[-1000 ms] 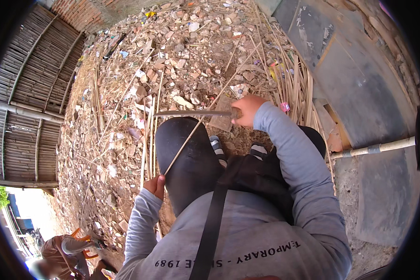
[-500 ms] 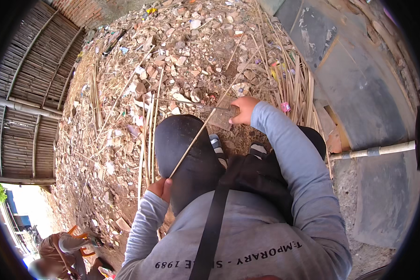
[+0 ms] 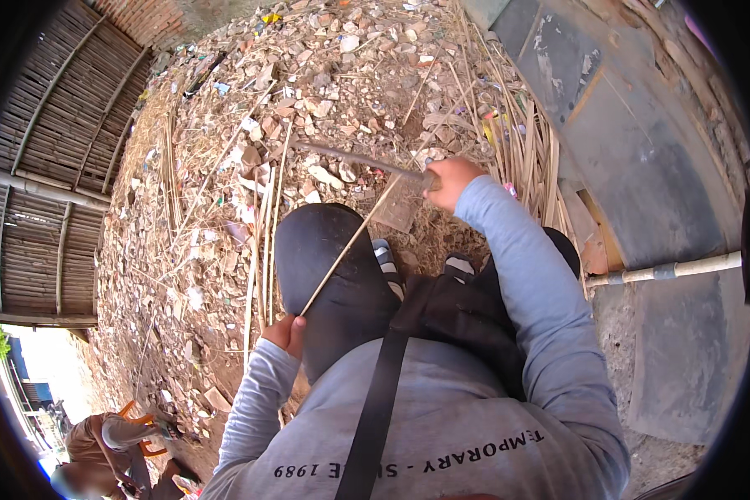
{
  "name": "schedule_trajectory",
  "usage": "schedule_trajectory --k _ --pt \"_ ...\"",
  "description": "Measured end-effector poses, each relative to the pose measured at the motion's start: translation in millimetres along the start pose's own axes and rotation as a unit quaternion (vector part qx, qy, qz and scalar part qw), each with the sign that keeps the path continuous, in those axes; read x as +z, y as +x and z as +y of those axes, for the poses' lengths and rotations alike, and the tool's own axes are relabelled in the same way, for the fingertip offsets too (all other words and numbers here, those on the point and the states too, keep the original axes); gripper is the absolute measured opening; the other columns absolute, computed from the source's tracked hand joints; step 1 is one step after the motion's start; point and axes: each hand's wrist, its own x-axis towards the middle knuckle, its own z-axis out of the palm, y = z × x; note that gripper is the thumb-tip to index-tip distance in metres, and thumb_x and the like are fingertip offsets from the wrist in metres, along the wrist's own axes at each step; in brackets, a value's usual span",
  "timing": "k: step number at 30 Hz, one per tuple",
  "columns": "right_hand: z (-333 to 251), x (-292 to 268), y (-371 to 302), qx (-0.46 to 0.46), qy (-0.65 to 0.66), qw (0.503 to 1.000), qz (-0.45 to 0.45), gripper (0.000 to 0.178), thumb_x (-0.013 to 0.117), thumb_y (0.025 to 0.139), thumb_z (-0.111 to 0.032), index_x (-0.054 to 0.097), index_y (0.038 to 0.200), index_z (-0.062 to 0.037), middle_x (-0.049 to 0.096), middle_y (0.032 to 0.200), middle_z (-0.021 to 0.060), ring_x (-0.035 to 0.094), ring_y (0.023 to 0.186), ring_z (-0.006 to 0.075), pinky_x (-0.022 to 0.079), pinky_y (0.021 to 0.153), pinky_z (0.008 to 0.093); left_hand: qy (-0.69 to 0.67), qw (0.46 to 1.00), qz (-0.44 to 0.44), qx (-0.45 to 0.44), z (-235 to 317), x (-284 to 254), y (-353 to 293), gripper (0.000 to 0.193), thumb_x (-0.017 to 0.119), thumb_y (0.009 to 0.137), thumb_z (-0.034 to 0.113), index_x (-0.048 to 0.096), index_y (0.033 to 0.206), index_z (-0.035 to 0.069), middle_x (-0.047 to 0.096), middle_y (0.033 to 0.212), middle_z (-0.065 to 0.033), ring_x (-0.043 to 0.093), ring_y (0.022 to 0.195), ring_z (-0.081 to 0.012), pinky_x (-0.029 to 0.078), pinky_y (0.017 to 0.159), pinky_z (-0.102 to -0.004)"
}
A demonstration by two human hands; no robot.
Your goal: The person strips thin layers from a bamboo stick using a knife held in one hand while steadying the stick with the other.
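Observation:
My left hand (image 3: 286, 335) is closed on the near end of a long thin bamboo strip (image 3: 342, 254). The strip slants up over my left knee, away to the right. My right hand (image 3: 457, 181) grips the handle of a long narrow-bladed knife (image 3: 350, 157). Its blade points left and crosses the strip beyond my knees; whether the two touch I cannot tell. Below the crossing, a flat brownish block (image 3: 398, 208) lies on the ground before my feet.
Split bamboo strips (image 3: 267, 242) lie left of my knee, and another pile (image 3: 529, 154) lies at the right. Stones and litter (image 3: 308, 100) cover the ground. Dark panels (image 3: 642, 150) and a pole (image 3: 683, 268) stand at the right. A person (image 3: 108, 450) sits at the lower left.
My right hand has moved slightly away and to the right with the knife, whose blade now sits farther from me. The left hand and the bamboo strip have barely moved.

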Motion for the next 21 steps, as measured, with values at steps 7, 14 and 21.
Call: schedule_trajectory --k 7,14,21 --pt "3 13 2 -0.022 0.013 0.992 -0.124 0.036 0.070 0.071 -0.032 0.065 0.098 -0.0083 0.065 0.084 0.0189 0.063 0.084 0.0371 0.050 0.076 0.0432 0.003 0.999 0.009 0.032 2 3 5 0.055 0.036 0.097 0.049 0.055 0.079 0.000 0.056 0.066 -0.0252 0.057 0.066 -0.0453 0.043 0.057 -0.0482" --pt "-43 0 -8 -0.056 -0.070 0.993 -0.082 0.038 0.070 0.071 -0.033 0.066 0.101 -0.0089 0.066 0.087 0.0178 0.063 0.086 0.0360 0.050 0.078 0.0432 0.017 0.999 0.014 0.024 0 0 0 0.052 0.038 0.096 0.047 0.057 0.082 0.001 0.057 0.066 -0.0255 0.057 0.066 -0.0462 0.043 0.057 -0.0487" --pt "-23 15 3 -0.007 -0.031 0.993 -0.115 0.041 0.070 0.071 -0.033 0.065 0.105 -0.0103 0.066 0.090 0.0179 0.063 0.089 0.0347 0.050 0.081 0.0415 0.020 1.000 0.011 -0.005 1 3 6 0.047 0.039 0.096 0.043 0.060 0.086 0.002 0.058 0.068 -0.0254 0.058 0.068 -0.0465 0.045 0.059 -0.0502"
